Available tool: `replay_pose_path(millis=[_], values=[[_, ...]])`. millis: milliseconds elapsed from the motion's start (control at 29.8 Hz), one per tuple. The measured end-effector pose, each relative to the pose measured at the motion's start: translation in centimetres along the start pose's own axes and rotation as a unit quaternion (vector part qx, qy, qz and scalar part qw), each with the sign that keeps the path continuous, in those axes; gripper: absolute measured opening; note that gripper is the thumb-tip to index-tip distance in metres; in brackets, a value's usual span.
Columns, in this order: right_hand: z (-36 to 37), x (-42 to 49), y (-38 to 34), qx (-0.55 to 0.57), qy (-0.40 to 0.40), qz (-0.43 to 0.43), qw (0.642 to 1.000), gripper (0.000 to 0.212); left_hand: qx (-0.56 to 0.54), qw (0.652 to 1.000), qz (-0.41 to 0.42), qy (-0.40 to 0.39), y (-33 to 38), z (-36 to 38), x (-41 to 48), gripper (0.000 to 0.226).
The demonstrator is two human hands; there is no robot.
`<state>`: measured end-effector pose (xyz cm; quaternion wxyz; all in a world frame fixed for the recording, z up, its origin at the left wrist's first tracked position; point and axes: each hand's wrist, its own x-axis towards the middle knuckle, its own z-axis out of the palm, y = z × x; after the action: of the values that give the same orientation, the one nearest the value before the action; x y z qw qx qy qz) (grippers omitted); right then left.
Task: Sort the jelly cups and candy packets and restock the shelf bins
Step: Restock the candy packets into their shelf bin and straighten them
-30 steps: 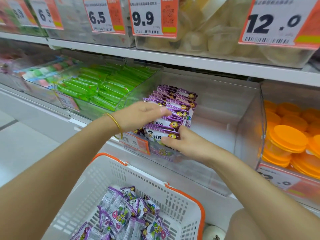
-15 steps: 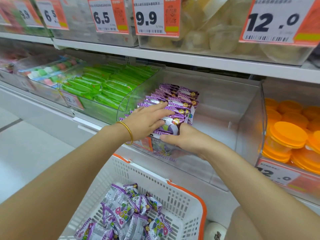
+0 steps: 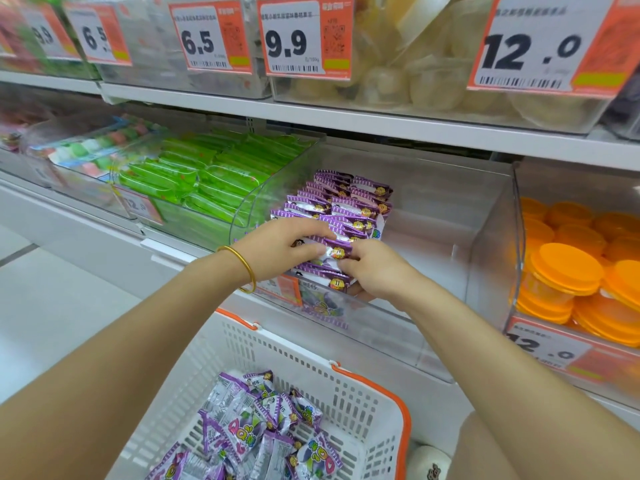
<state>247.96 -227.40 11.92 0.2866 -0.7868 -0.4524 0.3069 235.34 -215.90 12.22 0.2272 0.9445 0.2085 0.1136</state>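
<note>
Both hands have closed in on the near end of the purple packets (image 3: 346,202), which stand in a row at the left of the clear bin (image 3: 450,216). Her left hand (image 3: 284,244) curls over the front ones and her right hand (image 3: 374,271) pinches them from the right. More packets lie in the white basket (image 3: 346,393) below.

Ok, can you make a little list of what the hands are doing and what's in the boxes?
Left hand: grips the row of purple foil candy packets
Right hand: pinches the front of the same row
Middle bin: clear plastic bin, right part bare
Left bin: green plastic-wrapped packets
Right bin: orange-lidded jelly cups
Below: white plastic basket with orange rim, holding loose purple packets
</note>
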Motion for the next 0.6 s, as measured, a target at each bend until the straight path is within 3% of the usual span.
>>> replay_pose_path(millis=[201, 369, 470, 604], values=[[-0.4, 0.1, 1.3, 0.069, -0.087, 0.067, 0.992, 0.033, 0.026, 0.999, 0.003, 0.029, -0.4, -0.1, 0.0, 0.021], [0.0, 0.0, 1.8, 0.128, -0.115, 0.098, 0.98, 0.028, 0.047, 0.999, -0.017, 0.002, -0.5, 0.0, -0.3, 0.02], [0.4, 0.1, 1.8, 0.157, -0.111, 0.095, 0.977, 0.021, 0.008, 0.999, -0.031, 0.002, 0.2, 0.1, -0.5, 0.034], [0.6, -0.1, 0.9, 0.172, -0.117, 0.088, 0.974, 0.022, 0.022, 0.999, -0.015, 0.031, 0.5, 0.5, -0.2, 0.029]])
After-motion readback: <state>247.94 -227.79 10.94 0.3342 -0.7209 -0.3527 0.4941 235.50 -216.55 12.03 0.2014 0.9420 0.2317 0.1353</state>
